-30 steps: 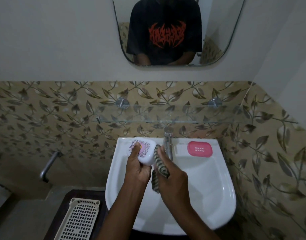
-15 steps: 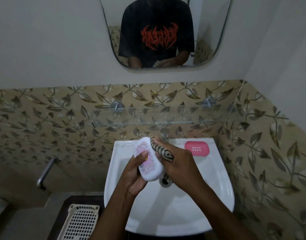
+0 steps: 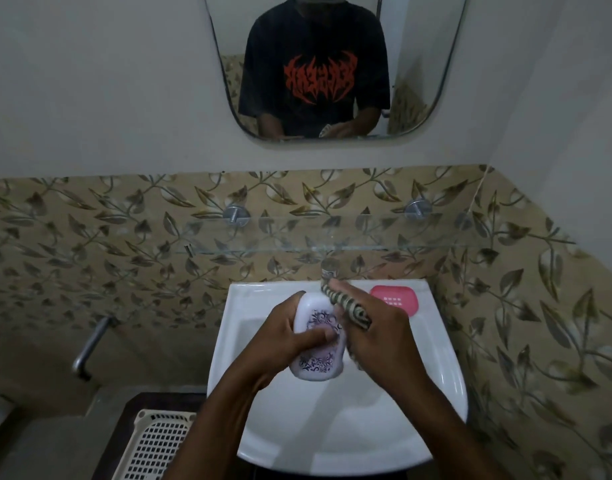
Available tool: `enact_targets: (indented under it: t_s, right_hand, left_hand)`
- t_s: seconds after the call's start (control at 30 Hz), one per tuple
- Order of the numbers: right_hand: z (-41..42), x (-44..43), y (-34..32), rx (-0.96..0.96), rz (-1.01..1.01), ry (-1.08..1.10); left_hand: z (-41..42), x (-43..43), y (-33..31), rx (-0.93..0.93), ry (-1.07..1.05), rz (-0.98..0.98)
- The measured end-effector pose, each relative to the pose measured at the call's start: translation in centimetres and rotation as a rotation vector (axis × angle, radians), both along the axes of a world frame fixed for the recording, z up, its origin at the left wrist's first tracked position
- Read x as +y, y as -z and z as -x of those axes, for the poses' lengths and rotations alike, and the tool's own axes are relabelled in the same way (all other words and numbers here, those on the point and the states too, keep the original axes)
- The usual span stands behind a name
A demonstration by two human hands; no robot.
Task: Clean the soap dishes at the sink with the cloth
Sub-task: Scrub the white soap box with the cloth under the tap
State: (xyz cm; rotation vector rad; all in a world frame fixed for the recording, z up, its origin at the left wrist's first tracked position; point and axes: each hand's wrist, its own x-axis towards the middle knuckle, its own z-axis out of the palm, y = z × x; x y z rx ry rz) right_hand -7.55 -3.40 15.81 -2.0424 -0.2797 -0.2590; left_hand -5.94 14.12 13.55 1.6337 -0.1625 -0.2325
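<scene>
Mirror (image 3: 332,64): on the wall at 12 o'clock, reflecting a person's dark shirt with a red print.
Sink (image 3: 332,427): white basin at 6 o'clock, under both forearms.
Glass shelf (image 3: 366,237): across the leaf-patterned tiles (image 3: 90,254), just above the sink.
Perforated tray (image 3: 155,445): cream plastic, at 7 o'clock beside the sink.
Left hand (image 3: 280,337): curled round the white soap dish (image 3: 319,365), thumb across its patterned top, held above the basin.
Right hand (image 3: 380,337): close beside the left, gripping the striped cloth (image 3: 346,304) against the dish's 3 o'clock edge.
Pink soap dish (image 3: 396,299): on the sink rim at 1 o'clock.
Tap (image 3: 328,266): chrome, at the rim's 12 o'clock, partly hidden by the cloth.
</scene>
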Motion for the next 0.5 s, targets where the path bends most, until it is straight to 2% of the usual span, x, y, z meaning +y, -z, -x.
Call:
enact_targets:
  t_s: [0.1,0.17,0.23,0.3,0.37,0.43,0.5]
  right_hand:
    - [0.6,0.3,0.4,-0.226,0.172,-0.154]
    - [1.1,0.9,0.6,-0.35,0.308,-0.236]
    - [1.4,0.9,1.0,-0.396,0.322,-0.247]
    - [1.4,0.4,1.0,-0.297,0.142,-0.141]
    - [1.2,-0.1,1.0,-0.125,-0.046,0.056]
    - [1.1,0.0,1.1,-0.011,-0.107,0.164]
    - [1.2,0.2,1.1,-0.003,-0.127,0.14]
  left_hand:
    - [0.1,-0.2,-0.4,-0.141,-0.029,-0.247]
    - [0.3,-0.4,-0.5,-0.21,-0.043,-0.293]
    - [0.6,-0.5,-0.7,-0.248,-0.072,-0.321]
    - [0.8,-0.5,-1.1,-0.266,-0.1,-0.362]
    - [1.0,-0.5,-1.4,-0.277,-0.106,-0.42]
    - [1.1,-0.5,-1.6,-0.292,-0.097,-0.463]
    - [1.2,-0.7,-1.8,-0.294,-0.103,-0.488]
